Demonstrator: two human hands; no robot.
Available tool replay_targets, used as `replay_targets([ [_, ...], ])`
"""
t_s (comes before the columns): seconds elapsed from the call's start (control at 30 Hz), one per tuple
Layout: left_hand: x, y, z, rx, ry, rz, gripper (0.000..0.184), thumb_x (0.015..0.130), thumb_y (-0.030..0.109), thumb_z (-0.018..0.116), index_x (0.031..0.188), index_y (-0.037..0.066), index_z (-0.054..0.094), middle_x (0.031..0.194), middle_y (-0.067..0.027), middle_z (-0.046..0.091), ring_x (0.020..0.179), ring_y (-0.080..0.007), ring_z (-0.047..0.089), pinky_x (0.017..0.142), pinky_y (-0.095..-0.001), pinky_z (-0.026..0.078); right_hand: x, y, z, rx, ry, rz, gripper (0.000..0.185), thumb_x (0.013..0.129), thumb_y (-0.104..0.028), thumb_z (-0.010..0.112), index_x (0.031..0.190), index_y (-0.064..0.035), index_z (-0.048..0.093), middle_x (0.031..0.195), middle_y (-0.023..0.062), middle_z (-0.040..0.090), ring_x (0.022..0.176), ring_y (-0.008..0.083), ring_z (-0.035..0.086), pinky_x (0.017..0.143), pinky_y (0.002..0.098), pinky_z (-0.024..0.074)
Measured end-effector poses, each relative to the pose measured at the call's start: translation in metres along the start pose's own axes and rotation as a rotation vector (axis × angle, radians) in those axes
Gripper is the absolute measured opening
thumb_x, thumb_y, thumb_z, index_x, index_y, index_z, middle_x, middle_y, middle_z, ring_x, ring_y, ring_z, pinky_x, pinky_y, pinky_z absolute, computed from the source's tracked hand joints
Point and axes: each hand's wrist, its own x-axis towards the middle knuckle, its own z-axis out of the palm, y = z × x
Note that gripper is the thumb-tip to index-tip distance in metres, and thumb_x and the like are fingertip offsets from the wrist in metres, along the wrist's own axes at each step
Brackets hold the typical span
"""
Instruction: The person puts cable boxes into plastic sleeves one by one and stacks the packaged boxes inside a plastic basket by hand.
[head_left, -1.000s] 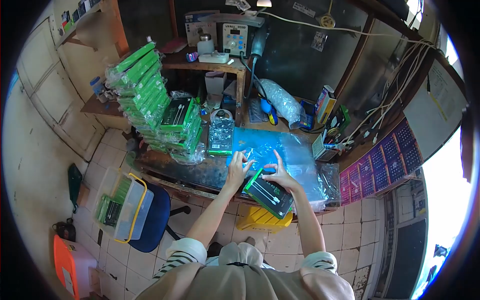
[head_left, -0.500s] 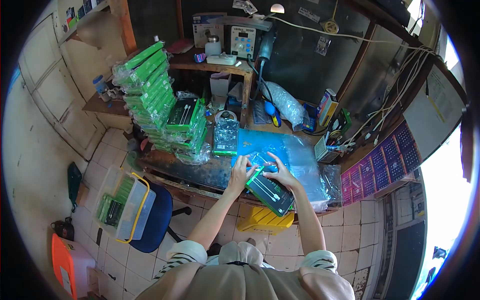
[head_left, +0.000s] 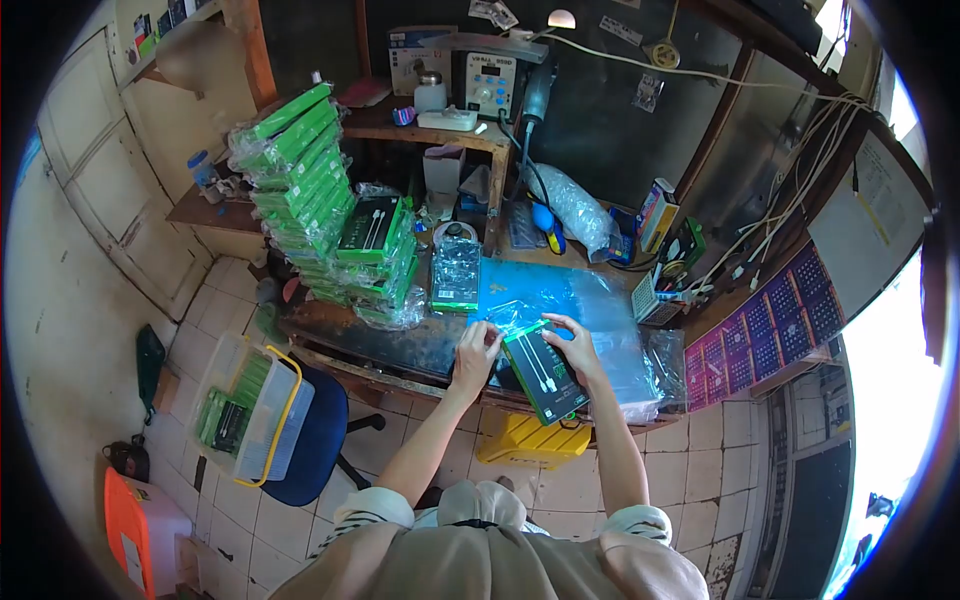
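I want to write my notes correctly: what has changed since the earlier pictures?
The black-green box turned clockwise, its far end swinging away from the person. The right hand still holds it, raised finger now by the far edge. The stacked boxes stayed.

Daylight is blowing out the opening point(head_left: 890, 400) at right to flat white, blue fringing along the rim. Lamp point(head_left: 562, 19) is glowing up top. Plastic point(head_left: 605, 310) on the desk is throwing bluish glare; back panel point(head_left: 615, 125) is sitting dim. Fisheye is bowing the door point(head_left: 90, 140), corners going black. Box point(head_left: 545, 375) is reading fairly sharp, small print illegible.
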Motion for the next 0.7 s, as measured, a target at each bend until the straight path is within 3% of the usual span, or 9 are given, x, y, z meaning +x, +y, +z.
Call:
replay_targets([
  [0.27, -0.007, 0.000, 0.007, -0.129, 0.043, -0.034, 0.010, 0.073, 0.001, 0.063, 0.082, 0.000, 0.060, 0.078, -0.0110, 0.061, 0.069, -0.0220, 0.063, 0.059, -0.0285, 0.051, 0.000, 0.005, 0.003, 0.116, 0.118, 0.037, 0.033, 0.075, -0.012, 0.066, 0.107, -0.0082, 0.061, 0.097, 0.0057, 0.058, 0.091, 0.0115, 0.053, 0.080, 0.0250, 0.0418],
  [0.33, -0.004, 0.005, 0.006, -0.222, 0.051, -0.164, 0.008, 0.074, 0.002, 0.064, 0.081, 0.000, 0.061, 0.077, -0.0103, 0.063, 0.067, -0.0189, 0.064, 0.058, -0.0271, 0.051, 0.001, 0.007, 0.000, 0.098, 0.118, 0.038, 0.033, 0.075, -0.012, 0.066, 0.107, -0.0081, 0.061, 0.098, 0.0059, 0.058, 0.093, 0.0110, 0.052, 0.079, 0.0253, 0.0426],
  [0.53, 0.001, 0.004, 0.011, -0.321, 0.125, -0.285, 0.007, 0.075, 0.003, 0.065, 0.080, 0.000, 0.062, 0.075, -0.0113, 0.064, 0.066, -0.0162, 0.064, 0.058, -0.0247, 0.051, 0.001, 0.011, 0.002, 0.007, 0.140, -0.041, 0.034, 0.076, -0.011, 0.066, 0.109, -0.0071, 0.059, 0.098, 0.0061, 0.056, 0.089, 0.0112, 0.053, 0.075, 0.0233, 0.0443],
  [0.7, 0.001, 0.005, 0.004, -0.291, 0.078, -0.175, 0.007, 0.074, 0.002, 0.064, 0.079, 0.000, 0.059, 0.074, -0.0102, 0.062, 0.066, -0.0171, 0.064, 0.059, -0.0251, 0.051, -0.002, 0.004, 0.003, 0.106, 0.150, 0.020, 0.032, 0.076, -0.010, 0.066, 0.107, -0.0067, 0.060, 0.097, 0.0062, 0.057, 0.089, 0.0113, 0.053, 0.076, 0.0234, 0.0438],
])
